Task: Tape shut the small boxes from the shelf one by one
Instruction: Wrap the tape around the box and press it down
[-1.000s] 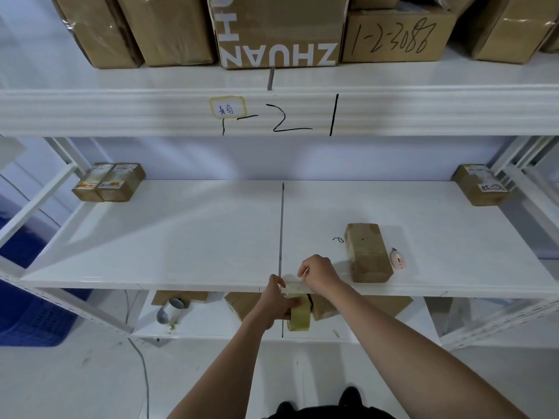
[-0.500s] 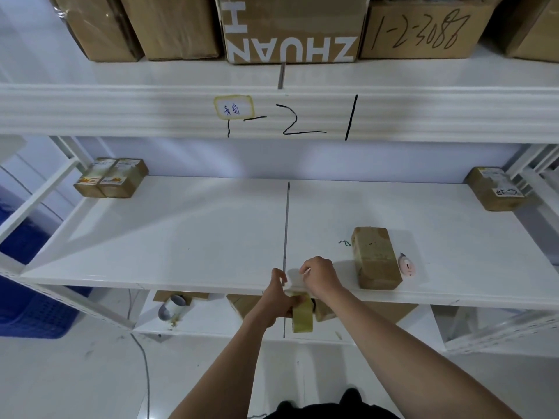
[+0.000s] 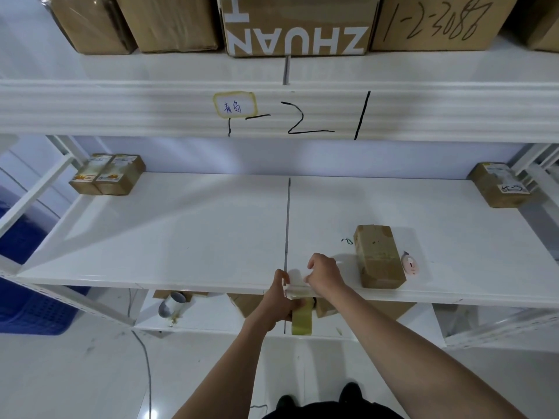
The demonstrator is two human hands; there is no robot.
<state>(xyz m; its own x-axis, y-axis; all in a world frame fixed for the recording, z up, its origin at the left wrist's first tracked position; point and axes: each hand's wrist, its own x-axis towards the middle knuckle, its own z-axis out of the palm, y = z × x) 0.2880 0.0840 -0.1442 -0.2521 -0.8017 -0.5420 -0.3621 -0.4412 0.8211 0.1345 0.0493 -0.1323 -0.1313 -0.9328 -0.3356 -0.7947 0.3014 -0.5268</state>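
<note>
Tape drawn out at the shelf [image 3: 181, 237] edge

Left hand [image 3: 279, 300] grips the yellowish tape roll [image 3: 302, 317]; right hand [image 3: 323, 275] pinches its clear strip. The oblong cardboard box [image 3: 378, 255] lies flat, long axis front-to-back.

On the shelf [image 3: 181, 237]: small box [image 3: 379, 257] front right, cutter [image 3: 410, 263] just beside its right; two boxes [image 3: 107, 174] back left, one box [image 3: 499, 189] back right.

Single head-worn view, forward and down, close over the shelf [image 3: 181, 237] front edge.
</note>
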